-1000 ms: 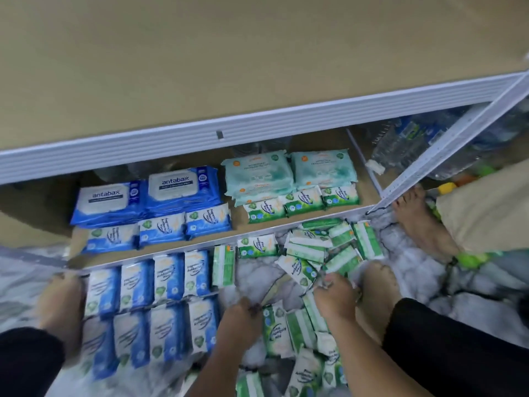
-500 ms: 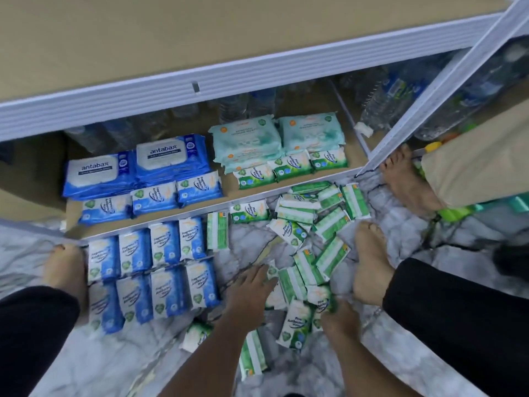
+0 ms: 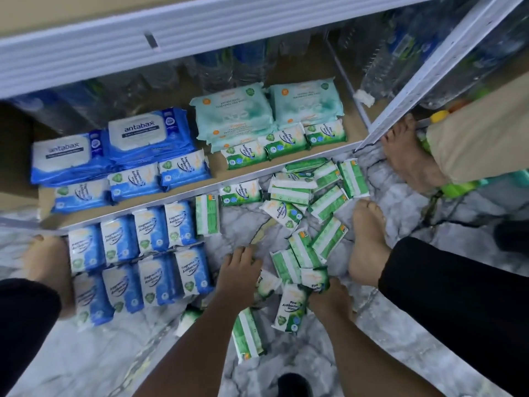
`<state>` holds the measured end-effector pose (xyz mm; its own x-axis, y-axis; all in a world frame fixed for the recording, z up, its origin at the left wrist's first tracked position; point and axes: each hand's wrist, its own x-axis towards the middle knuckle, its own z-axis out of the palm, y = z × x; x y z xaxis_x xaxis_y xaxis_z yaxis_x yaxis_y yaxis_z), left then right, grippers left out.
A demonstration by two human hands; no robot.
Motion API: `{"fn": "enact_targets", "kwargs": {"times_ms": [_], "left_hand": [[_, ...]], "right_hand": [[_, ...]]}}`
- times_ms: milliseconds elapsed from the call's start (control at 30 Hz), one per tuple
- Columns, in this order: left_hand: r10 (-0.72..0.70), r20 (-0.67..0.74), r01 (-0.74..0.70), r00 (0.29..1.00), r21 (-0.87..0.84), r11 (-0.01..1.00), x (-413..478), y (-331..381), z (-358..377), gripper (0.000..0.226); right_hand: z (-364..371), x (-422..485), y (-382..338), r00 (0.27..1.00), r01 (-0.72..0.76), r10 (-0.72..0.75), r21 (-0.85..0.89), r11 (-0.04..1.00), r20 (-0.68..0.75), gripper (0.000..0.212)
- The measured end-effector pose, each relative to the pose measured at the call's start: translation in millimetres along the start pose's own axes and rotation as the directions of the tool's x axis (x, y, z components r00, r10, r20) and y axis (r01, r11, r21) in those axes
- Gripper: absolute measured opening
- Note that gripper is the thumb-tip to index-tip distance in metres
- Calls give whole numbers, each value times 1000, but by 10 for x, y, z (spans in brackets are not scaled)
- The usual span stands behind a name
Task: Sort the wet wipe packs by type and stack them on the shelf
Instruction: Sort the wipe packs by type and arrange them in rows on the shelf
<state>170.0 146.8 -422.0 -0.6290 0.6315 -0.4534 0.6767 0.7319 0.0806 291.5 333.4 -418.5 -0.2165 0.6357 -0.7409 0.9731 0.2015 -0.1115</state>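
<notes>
On the bottom shelf (image 3: 218, 171) lie big blue Antabax packs (image 3: 143, 136), teal packs (image 3: 234, 113), small blue packs (image 3: 134, 181) and small green Pine packs (image 3: 286, 141). Two rows of small blue packs (image 3: 151, 253) sit on the floor in front of it. Loose green packs (image 3: 309, 190) are scattered to their right. My left hand (image 3: 239, 277) lies palm down with fingers spread over a green pack (image 3: 267, 285). My right hand (image 3: 332, 299) is curled, its fingers gripping the edge of another green pack (image 3: 315, 277). One more green pack (image 3: 290, 308) lies between my arms.
My bare feet (image 3: 45, 265) (image 3: 369, 242) stand on the marble floor (image 3: 114, 353) on either side of the packs. Another person's foot (image 3: 406, 156) is by the white shelf post (image 3: 429, 78). Water bottles (image 3: 400, 53) fill the shelf behind.
Both hands have drawn back from the middle of the green heap toward me. My left hand has spread flat, and green packs have shifted near my right hand.
</notes>
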Motion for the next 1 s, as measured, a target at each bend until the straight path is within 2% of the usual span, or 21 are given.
{"fn": "enact_targets", "kwargs": {"times_ms": [133,233,333,500,633,733,833,1000], "left_hand": [[-117,82,123,990,-77,989,-113,-61,-117,73],[-180,80,191,980,-158,969,-248,-81,-290,76],[-213,14,205,977,-342,917,-409,-70,-503,71],[-328,-74,191,942,-685,703,-638,-40,-861,60],[-426,-80,159,901,-854,496,-757,-48,-1124,55],[-460,-39,138,887,-929,344,-829,-63,-1276,57],[-448,7,110,894,-973,205,-866,-81,-1393,54],[-499,-5,61,866,-992,114,-791,-89,-1564,50]], "right_hand": [[-113,-106,-118,998,33,-38,109,993,43,41],[-286,-326,-270,997,82,-83,184,979,-5,35],[-421,-468,-386,986,163,-154,212,964,-55,62],[-720,-901,-618,961,275,-258,359,892,-95,88],[-846,-1120,-743,957,282,-277,473,835,-81,64],[-919,-1169,-825,963,258,-252,562,786,-90,57],[-1040,-1237,-941,969,226,-232,690,688,-86,59],[-1146,-1185,-1077,973,167,-224,837,520,-55,59]]}}
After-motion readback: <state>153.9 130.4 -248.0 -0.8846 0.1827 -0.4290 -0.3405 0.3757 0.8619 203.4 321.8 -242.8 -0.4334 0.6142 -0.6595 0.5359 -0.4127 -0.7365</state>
